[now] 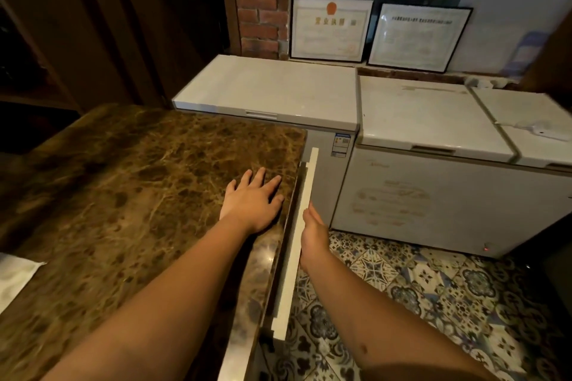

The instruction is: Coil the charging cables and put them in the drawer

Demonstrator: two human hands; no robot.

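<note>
My left hand (252, 196) lies flat, fingers spread, on the brown marble countertop (130, 195) near its right edge. My right hand (314, 233) sits against the white drawer front (298, 244) that runs under the counter's right edge; its fingers lie straight along the white face. The drawer shows only a narrow gap beside the counter, and its inside is hidden. No charging cables are in view.
White chest freezers (427, 120) stand to the right and behind the counter. Two framed certificates (331, 29) lean on the brick wall. Patterned floor tiles (433, 294) lie below. A white cloth or paper (15, 275) sits at the counter's left edge.
</note>
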